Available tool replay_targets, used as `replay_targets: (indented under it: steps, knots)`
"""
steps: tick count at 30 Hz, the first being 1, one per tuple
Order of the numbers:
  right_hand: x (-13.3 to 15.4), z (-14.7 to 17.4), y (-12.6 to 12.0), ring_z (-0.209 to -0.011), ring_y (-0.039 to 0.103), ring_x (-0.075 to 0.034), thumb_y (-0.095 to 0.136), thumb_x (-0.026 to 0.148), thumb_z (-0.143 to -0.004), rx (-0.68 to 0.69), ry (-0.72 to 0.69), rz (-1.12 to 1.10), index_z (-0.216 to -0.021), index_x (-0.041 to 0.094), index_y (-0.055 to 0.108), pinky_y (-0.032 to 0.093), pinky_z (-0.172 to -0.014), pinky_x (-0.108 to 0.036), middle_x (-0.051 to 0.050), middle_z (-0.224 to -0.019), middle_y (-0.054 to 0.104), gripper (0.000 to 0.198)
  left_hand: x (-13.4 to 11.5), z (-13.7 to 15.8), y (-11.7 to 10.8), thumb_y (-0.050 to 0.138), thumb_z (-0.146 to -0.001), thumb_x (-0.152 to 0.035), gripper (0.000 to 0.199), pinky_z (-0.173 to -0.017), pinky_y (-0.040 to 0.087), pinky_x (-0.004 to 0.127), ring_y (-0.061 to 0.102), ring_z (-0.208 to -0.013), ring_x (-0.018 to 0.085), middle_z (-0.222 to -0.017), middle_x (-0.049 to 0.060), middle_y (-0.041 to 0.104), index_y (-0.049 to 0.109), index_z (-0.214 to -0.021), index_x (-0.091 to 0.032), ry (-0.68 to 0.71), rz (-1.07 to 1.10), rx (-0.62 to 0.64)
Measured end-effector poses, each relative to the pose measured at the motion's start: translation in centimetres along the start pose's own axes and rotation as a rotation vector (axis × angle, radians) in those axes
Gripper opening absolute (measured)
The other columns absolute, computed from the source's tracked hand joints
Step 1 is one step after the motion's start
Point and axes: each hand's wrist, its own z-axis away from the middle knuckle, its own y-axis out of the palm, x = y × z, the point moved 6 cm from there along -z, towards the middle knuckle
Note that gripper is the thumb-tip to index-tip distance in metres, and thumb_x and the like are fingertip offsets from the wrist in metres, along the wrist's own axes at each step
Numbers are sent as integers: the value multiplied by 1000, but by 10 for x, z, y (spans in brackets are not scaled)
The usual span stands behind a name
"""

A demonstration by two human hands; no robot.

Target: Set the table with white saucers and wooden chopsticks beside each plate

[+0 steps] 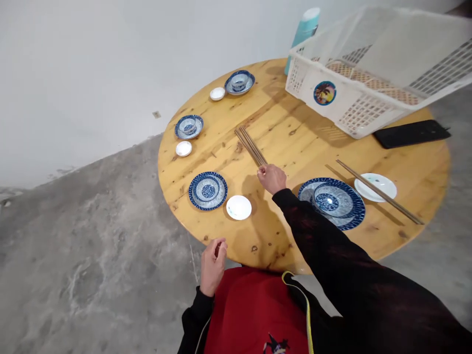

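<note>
Right hand (272,178) pinched the near ends of the chopstick bundle (250,146) mid-tabletop (287,132), grip closed on them; left hand (213,265) loosely curled, empty, at near edge.

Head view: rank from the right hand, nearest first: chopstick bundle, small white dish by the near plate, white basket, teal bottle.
From the right hand:
1. Chopstick bundle, at its fingertips, mid-table.
2. Small white dish, just to its left, near edge.
3. White basket, far right.
4. Teal bottle, behind the basket, far edge.

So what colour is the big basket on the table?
The plastic basket is white, with a round colourful sticker on its side; the head view shows it.
</note>
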Motion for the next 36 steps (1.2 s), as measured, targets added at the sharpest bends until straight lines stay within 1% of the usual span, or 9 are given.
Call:
replay_targets:
  steps: [3,6,10,13,18,25,28,31,36]
  knots:
    - [5,-36,12,-101,68,-30,50,26,-99,23,52,26,-119,14,70,50,-85,-37,-18,-119,68,32,-13,-23,4,48,-98,-46,35,-77,51,32,67,-84,21,-98,8,72,70,-108,-20,0,-50,38]
    - [8,-62,24,-103,68,-31,50,26,-100,56,82,51,-126,11,67,51,-86,-38,-21,-126,63,34,-18,-34,13,48,-98,-46,35,-76,52,32,68,-84,22,-98,8,73,70,-107,-21,-26,-56,84]
    - [15,-85,36,-104,67,-32,46,23,-102,98,60,84,-127,9,64,50,-86,-39,-24,-130,58,34,-19,-41,26,47,-98,-47,36,-75,52,34,69,-84,23,-97,8,74,70,-107,-21,-63,-46,178]
    - [20,-96,43,-104,67,-33,43,21,-102,121,22,111,-125,7,62,50,-83,-39,-25,-128,58,33,-21,-47,25,47,-98,-45,33,-76,51,34,69,-85,23,-94,8,74,70,-106,-21,-52,-73,198]
    - [20,-106,46,-106,66,-33,43,17,-101,111,17,132,-124,7,60,49,-83,-38,-24,-125,60,30,-20,-61,22,47,-99,-44,34,-75,49,33,67,-84,23,-95,8,74,70,-106,-21,-38,-108,229]
    - [20,-110,46,-107,66,-32,52,19,-99,87,102,184,-122,6,58,50,-85,-37,-24,-122,61,27,-12,-80,16,45,-101,-40,33,-77,50,32,68,-89,22,-98,8,73,69,-108,-19,16,-90,302]
    - [22,-109,47,-104,67,-31,51,21,-99,84,102,219,-122,7,57,50,-84,-36,-24,-121,60,27,-14,-90,8,45,-101,-38,32,-74,50,30,68,-84,20,-96,8,73,69,-107,-18,52,-83,325]
    - [24,-108,50,-102,66,-31,49,21,-100,95,108,253,-122,7,57,50,-82,-36,-24,-120,60,27,-13,-100,-4,45,-101,-37,31,-75,50,30,68,-84,20,-97,7,73,69,-106,-18,71,-85,324]
    - [28,-108,49,-105,67,-32,50,22,-100,111,148,281,-124,6,58,50,-84,-37,-25,-123,60,30,-2,-113,-23,44,-101,-39,33,-77,50,31,69,-87,21,-97,6,74,69,-107,-18,38,-83,302]
